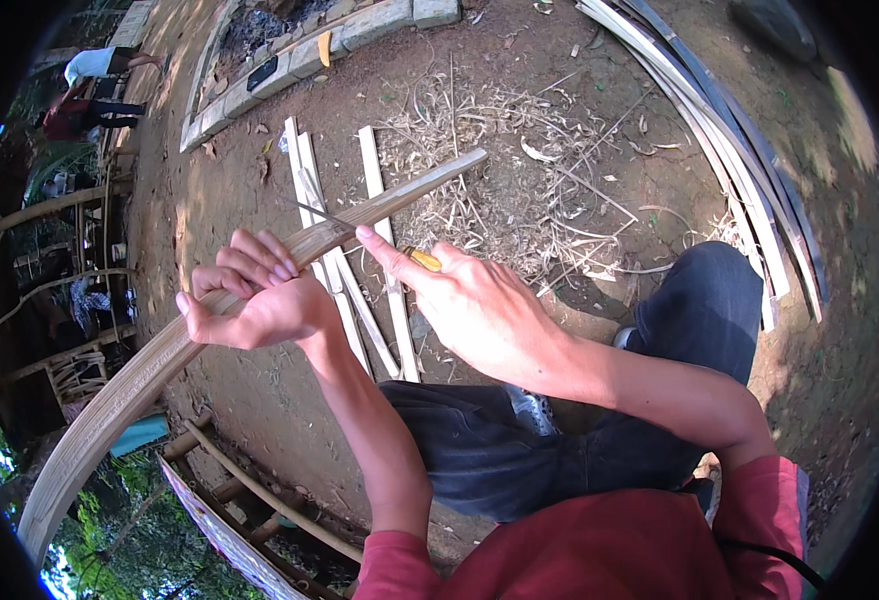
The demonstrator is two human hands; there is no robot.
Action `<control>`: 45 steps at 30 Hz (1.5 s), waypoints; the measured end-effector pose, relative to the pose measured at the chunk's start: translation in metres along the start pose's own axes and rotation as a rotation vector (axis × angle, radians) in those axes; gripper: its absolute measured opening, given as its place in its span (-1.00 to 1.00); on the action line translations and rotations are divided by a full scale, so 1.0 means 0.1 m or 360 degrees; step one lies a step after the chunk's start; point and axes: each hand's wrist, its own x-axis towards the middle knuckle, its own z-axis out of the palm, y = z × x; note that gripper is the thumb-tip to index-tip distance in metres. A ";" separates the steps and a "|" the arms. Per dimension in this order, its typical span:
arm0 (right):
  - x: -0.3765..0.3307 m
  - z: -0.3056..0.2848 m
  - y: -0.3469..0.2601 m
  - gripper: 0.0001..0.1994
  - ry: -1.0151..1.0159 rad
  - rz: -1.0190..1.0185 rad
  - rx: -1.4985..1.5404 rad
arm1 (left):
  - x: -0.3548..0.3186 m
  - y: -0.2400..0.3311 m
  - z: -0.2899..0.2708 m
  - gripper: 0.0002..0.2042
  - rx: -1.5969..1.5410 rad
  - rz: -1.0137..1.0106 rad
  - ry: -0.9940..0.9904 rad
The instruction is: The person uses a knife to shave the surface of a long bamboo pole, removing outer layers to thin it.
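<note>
An outdoor yard used as an open-air woodworking spot: bare brown earth ground (520, 60), pale curled wood shavings (520, 150) at one o'clock, long pale stacked strips (735, 150) at two, a grey stone-block border (305, 60) at eleven, green leafy trees (150, 530) at eight.

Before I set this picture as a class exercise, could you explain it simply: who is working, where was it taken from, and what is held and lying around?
There is no machine, just one person's bare hands. A fisheye camera worn on the head looks down, so straight edges bend near the rim. The left hand grips a long wooden strip. The right hand holds a yellow-handled knife, its thin blade across that strip. On the dirt ground lie loose pale strips, scattered shavings and, at right, a bundle of longer strips.
</note>
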 end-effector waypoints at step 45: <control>-0.06 0.20 0.06 -0.26 0.0133 0.0090 0.0125 | 0.20 0.68 -0.13 -0.52 -0.0152 0.0096 -0.0093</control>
